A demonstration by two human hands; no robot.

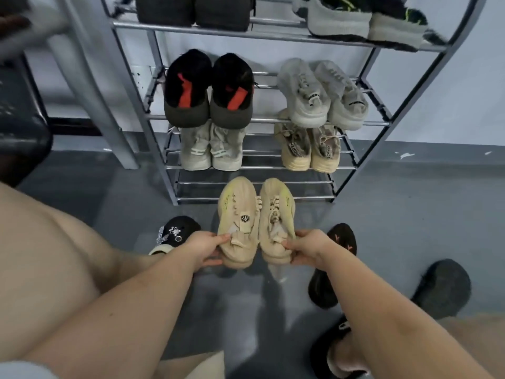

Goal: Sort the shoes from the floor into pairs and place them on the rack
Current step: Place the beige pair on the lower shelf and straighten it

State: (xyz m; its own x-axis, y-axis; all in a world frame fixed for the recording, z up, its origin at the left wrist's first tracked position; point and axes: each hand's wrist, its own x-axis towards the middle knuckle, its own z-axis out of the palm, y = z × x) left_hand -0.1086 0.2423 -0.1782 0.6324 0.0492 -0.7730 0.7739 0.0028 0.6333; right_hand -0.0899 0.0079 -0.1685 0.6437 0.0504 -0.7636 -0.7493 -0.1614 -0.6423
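Note:
Two beige knit sneakers hang side by side above the floor, toes pointing at the metal shoe rack [363, 154]. My left hand [203, 248] grips the heel of the left sneaker [237, 214]. My right hand [308, 247] grips the heel of the right sneaker [277, 212]. The rack's lowest tier [254, 191] right behind the toes is bare. Higher tiers hold pairs: black-and-red shoes [210, 91], pale grey sneakers [322, 94], grey-beige sneakers [211, 150], tan sneakers [308, 149].
On the grey floor lie a black clog with silver charms [175, 233] at the left, a black shoe [334, 266] under my right wrist and a dark fuzzy slipper [442, 288] at the right. A black slipper [330, 351] is on my foot. A grey post [90, 77] stands left.

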